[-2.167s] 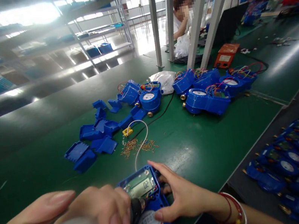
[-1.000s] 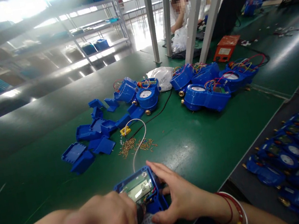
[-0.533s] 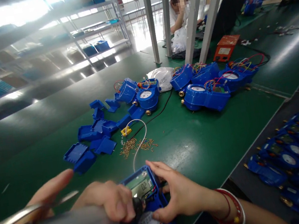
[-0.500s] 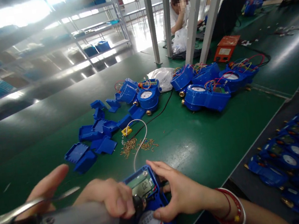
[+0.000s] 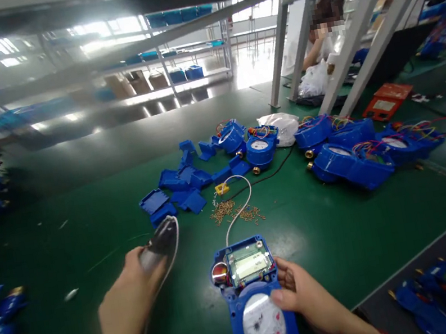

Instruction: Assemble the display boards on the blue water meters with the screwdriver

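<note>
A blue water meter [image 5: 254, 297] with a white dial and an open top showing a small display lies near the green bench's front edge. My right hand [image 5: 309, 302] grips its right side, thumb on the dial rim. My left hand [image 5: 127, 298] is stretched out to the left of the meter, closed round the grey electric screwdriver [image 5: 159, 242], whose tip points away across the bench and whose white cable trails back along my arm. A white wire [image 5: 237, 213] runs from the meter to a yellow connector [image 5: 222, 188].
A scatter of small brass screws [image 5: 234, 213] lies beyond the meter. Loose blue covers [image 5: 175, 189] and several wired blue meters [image 5: 349, 154] sit farther back, with an orange device [image 5: 386, 101]. More meters lie at the left edge and lower right. A person works at the far bench.
My left hand has lifted the screwdriver off the meter and swung it out to the left. The meter has been pulled nearer, its dial fully showing. My view has shifted left.
</note>
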`<action>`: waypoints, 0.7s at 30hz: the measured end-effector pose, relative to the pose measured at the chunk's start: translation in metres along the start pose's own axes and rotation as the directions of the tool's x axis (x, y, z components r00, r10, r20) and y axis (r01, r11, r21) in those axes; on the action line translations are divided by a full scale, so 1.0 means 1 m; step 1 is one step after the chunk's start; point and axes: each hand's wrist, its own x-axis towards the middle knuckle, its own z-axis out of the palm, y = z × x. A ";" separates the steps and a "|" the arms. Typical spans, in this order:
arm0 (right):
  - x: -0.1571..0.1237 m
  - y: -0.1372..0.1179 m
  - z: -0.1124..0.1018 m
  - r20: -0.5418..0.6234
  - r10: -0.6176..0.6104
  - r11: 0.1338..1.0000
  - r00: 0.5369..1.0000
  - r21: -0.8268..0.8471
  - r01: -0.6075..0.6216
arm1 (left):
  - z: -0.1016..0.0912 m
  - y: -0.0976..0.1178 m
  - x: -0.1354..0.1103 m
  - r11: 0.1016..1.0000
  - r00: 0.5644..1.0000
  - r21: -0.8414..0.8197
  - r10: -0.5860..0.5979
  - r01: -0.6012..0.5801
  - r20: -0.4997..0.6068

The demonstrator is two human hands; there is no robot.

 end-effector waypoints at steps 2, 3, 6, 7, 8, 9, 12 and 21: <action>0.000 -0.001 0.004 -0.017 -0.012 0.999 1.000 0.038 0.012 | 0.019 -0.015 -0.003 0.996 0.998 0.075 0.056 -0.056 -0.003; 0.000 -0.002 0.007 -0.028 -0.009 0.998 1.000 0.054 0.011 | 0.028 -0.024 -0.005 0.991 0.996 0.105 0.085 -0.083 -0.013; 0.001 -0.005 0.017 -0.042 0.016 0.994 0.999 0.111 -0.011 | 0.043 -0.045 -0.009 0.976 0.987 0.166 0.154 -0.144 -0.051; 0.002 -0.006 0.020 -0.046 0.020 0.992 0.999 0.125 -0.014 | 0.045 -0.050 -0.009 0.971 0.983 0.180 0.171 -0.157 -0.061; 0.002 -0.006 0.023 -0.049 0.019 0.991 0.999 0.135 -0.012 | 0.046 -0.054 -0.008 0.967 0.980 0.191 0.188 -0.171 -0.071; 0.003 -0.006 0.026 -0.052 0.017 0.990 0.999 0.143 -0.009 | 0.045 -0.057 -0.007 0.962 0.975 0.201 0.206 -0.186 -0.080; 0.003 -0.006 0.033 -0.044 0.005 0.986 0.999 0.165 0.002 | 0.038 -0.059 -0.006 0.946 0.959 0.232 0.260 -0.228 -0.115; 0.023 -0.021 0.088 0.008 -0.068 0.995 0.998 0.073 0.067 | 0.012 -0.035 -0.091 0.367 0.973 -0.924 0.155 0.103 0.170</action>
